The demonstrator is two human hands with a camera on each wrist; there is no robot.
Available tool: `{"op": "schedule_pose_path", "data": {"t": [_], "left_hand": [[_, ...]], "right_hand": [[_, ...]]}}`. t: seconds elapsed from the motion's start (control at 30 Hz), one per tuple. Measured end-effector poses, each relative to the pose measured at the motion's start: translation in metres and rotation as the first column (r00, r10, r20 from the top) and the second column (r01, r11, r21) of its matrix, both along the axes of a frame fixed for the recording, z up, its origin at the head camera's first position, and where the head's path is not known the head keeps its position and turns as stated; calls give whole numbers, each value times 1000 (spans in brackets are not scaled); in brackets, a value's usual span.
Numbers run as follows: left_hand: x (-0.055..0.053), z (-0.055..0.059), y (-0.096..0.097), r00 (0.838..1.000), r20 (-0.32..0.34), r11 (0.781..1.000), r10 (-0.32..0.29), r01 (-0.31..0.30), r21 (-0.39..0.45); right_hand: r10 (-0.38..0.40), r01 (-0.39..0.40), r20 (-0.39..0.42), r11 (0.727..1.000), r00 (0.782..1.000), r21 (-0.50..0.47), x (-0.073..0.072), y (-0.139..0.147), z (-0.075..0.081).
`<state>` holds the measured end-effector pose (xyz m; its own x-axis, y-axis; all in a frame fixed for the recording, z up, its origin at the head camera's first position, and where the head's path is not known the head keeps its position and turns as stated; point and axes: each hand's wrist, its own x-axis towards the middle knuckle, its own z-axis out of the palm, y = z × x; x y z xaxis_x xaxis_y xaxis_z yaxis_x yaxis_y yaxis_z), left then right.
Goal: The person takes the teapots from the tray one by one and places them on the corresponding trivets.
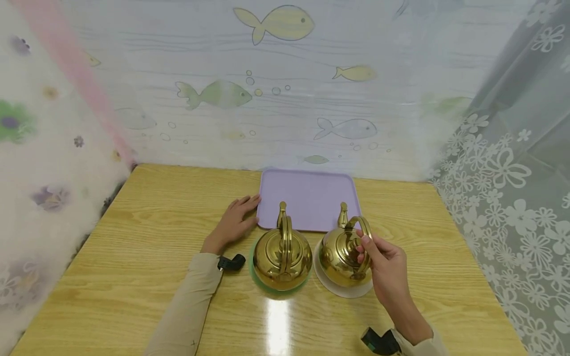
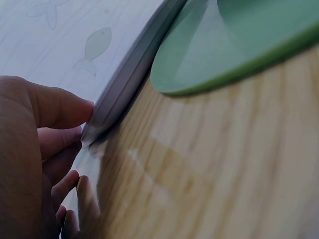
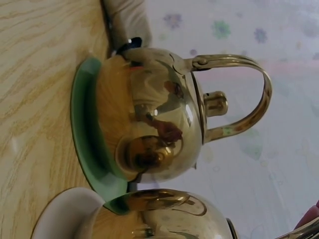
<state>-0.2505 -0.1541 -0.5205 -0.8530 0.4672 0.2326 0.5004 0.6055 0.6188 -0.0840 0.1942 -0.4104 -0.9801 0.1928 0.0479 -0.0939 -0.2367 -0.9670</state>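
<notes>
Two shiny brass kettles with arched handles stand side by side on the table. The left kettle [image 1: 269, 264] sits on a green plate [image 2: 199, 64], and the right kettle [image 1: 334, 262] is over a pale plate [image 1: 345, 291]. My right hand [image 1: 389, 269] grips the right kettle's handle with thumb and fingers; whether its base is off the plate I cannot tell. Behind the kettles lies a purple tray [image 1: 307, 198]. Fingers extended, my left hand [image 1: 231, 222] touches the tray's left edge. In the left wrist view, its thumb meets the rim near the corner.
The wood-grain table [image 1: 147, 257] extends to both sides. A fish-patterned curtain [image 1: 276, 113] hangs right behind the tray. Flowered sheets close in the left and right. Both kettle spouts point away toward the tray.
</notes>
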Motion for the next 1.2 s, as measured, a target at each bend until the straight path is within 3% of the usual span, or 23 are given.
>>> {"op": "schedule_pose_path", "data": {"t": [0.27, 0.5, 0.8, 1.03, 1.2], "left_hand": [[-1, -4, 0, 1000, -9, 1000, 3, -3, -10], [0, -4, 1, 1000, -18, 1000, 3, -3, -13], [-2, -3, 0, 1000, 5, 1000, 6, -6, -23], [-3, -3, -1, 1000, -23, 1000, 4, -4, -13], [-2, -3, -1, 1000, -23, 1000, 4, -4, -12]], "right_hand": [[9, -10, -23, 1000, 1000, -19, 7, 3, -1], [-28, 28, 8, 1000, 1000, 3, 8, 4, -3], [-30, 30, -43, 1000, 999, -4, 6, 3, -6], [-42, 42, -49, 999, 998, -3, 6, 4, -5], [-10, 8, -75, 1000, 997, -28, 6, 4, -5]]}}
